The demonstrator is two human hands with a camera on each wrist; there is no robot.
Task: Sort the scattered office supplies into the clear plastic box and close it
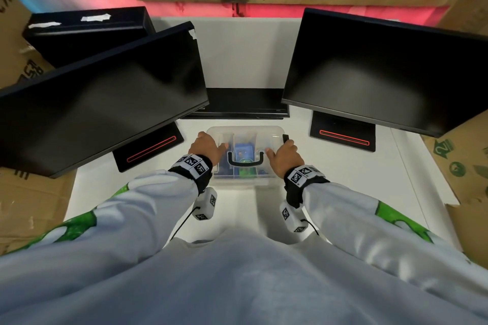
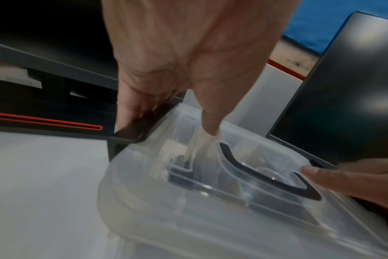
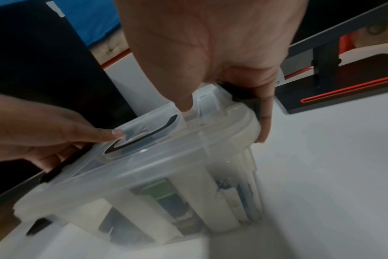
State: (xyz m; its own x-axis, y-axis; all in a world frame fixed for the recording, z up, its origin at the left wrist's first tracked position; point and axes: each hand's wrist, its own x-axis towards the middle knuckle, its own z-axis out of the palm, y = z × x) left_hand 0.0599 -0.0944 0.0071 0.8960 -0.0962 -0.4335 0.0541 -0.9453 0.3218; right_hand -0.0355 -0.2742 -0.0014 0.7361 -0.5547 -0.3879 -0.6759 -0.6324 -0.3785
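The clear plastic box [image 1: 272, 137] stands on the white table with its lid [image 2: 188, 219] on and a black handle [image 1: 246, 161] lying flat on top. Blue and green supplies [image 1: 243, 152] show through the plastic. My left hand [image 1: 208, 148] holds the box's left end: its thumb presses on the lid and its fingers [image 2: 133, 103] curl over the black left latch [image 2: 142, 126]. My right hand [image 1: 284, 153] mirrors it, thumb on the lid, fingers [image 3: 265, 119] wrapped round the black right latch [image 3: 253, 103], whose tip sticks up [image 1: 285, 138].
Two dark monitors [image 1: 111, 92] [image 1: 383, 68] hang over the table left and right, their black bases [image 1: 153, 148] [image 1: 343, 134] flanking the box. A flat black device [image 1: 243, 103] lies just behind it. Cardboard [image 1: 464, 161] walls both sides.
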